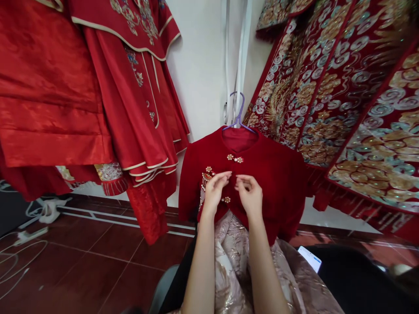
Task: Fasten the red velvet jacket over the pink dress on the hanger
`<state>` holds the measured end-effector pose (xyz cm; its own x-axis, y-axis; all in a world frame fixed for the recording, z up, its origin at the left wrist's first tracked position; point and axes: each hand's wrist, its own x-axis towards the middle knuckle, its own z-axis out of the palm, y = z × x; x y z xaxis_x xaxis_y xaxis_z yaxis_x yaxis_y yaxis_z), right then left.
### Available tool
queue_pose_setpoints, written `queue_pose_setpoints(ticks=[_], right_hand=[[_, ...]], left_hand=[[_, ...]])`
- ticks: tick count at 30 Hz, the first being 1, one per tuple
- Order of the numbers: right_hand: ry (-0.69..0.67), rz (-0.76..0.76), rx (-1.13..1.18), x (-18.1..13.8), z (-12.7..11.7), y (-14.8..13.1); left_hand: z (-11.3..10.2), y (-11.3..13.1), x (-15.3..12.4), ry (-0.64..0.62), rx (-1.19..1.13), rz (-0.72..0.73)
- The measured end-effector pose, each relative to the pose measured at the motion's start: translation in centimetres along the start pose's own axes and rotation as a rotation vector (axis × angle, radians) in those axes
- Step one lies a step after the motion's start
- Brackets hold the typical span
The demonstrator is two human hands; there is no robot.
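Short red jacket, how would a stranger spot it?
Find the white wall between the embroidered garments. Low in front of it, the short red jacket hangs from a purple hanger. Unlike its neighbours, it shows its hanger and bears beaded flower clasps.

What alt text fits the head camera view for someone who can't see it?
Left hand and right hand at the front of a dark red jacket with beaded clasps, on a purple hanger; more red embroidered garments hang on both sides.

White wall (203,65) behind pale upright bars (243,52), large floor tiles (78,279) (dark reddish-brown, faintly glossy) below
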<state>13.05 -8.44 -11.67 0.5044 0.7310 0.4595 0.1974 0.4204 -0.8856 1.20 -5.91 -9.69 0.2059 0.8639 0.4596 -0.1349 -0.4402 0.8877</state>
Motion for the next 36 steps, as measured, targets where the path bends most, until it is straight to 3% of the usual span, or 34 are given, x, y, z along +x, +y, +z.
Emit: queue_pose_setpoints(ticks=[4, 7, 12, 18, 29, 36], right_hand=[[-0.225, 0.07, -0.165, -2.3, -0.4, 2.4], [-0.265, 0.064, -0.234, -2.7, -0.8, 3.2], [-0.364, 0.087, -0.137, -2.7, -0.8, 4.0], [-0.38, 0.159, -0.102, -2.9, -0.6, 5.1], [-0.43, 0.343, 0.107, -2.8, -1.3, 3.5], [-0.417, 0.336, 0.123, -2.9, -1.4, 3.1]], left_hand=[[-2.0, -2.1, -1.0, -0.103, 0.009, -0.202], [-3.4, -2.1, -1.3, -0.199, 0.217, -0.186], [-4.5, -1.2, -2.1, -0.344, 0.394, -0.143], [-5.4, -1.7, -2.2, -0.185, 0.567, -0.107], [-5.9, -2.4, -2.2, -0.326, 0.367, -0.243], [-5.7, -2.6, -2.3, -0.299, 0.317, -0.224]])
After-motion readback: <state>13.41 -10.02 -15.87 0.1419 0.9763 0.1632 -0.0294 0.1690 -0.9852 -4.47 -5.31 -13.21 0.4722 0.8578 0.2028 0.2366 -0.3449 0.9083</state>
